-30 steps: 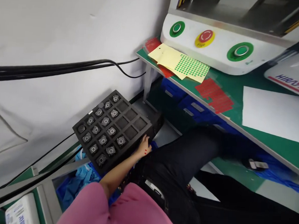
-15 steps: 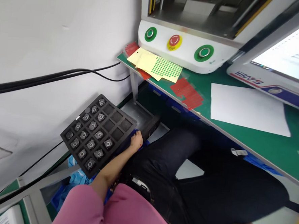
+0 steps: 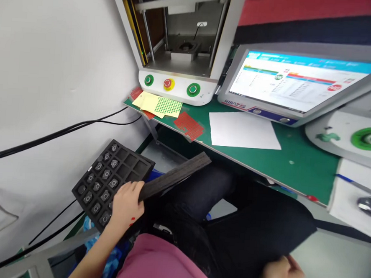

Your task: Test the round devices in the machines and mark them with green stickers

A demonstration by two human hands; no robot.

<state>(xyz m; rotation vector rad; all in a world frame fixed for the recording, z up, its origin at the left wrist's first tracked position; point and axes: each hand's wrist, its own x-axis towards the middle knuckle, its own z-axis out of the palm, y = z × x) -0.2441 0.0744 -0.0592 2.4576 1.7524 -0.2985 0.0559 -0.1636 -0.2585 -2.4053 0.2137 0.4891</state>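
Note:
My left hand (image 3: 126,204) is closed around the near end of a dark foam tray (image 3: 177,175), which is seen edge-on and slants up to the right over my thigh. Just left of that hand, and partly hidden by it, lies a black compartment tray (image 3: 85,183). Small round dark parts with ring-like centres fill many of its pockets; several pockets toward the bench are bare. My right hand (image 3: 280,275) rests low by my right thigh, somewhat blurred, its fingers curled in. Whether anything is inside it is hidden.
Ahead stands a green bench (image 3: 250,159) with a press machine (image 3: 176,88), a monitor (image 3: 270,85), white paper (image 3: 244,130), a yellow sticker sheet (image 3: 165,106) and red sheets (image 3: 189,126). Black cables (image 3: 63,133) cross the wall at left. A mouse (image 3: 370,207) lies at right.
My left hand has risen from beside the compartment tray, bringing the foam tray up edge-on. The view has tilted up and right, showing more of the monitor and of my right hand.

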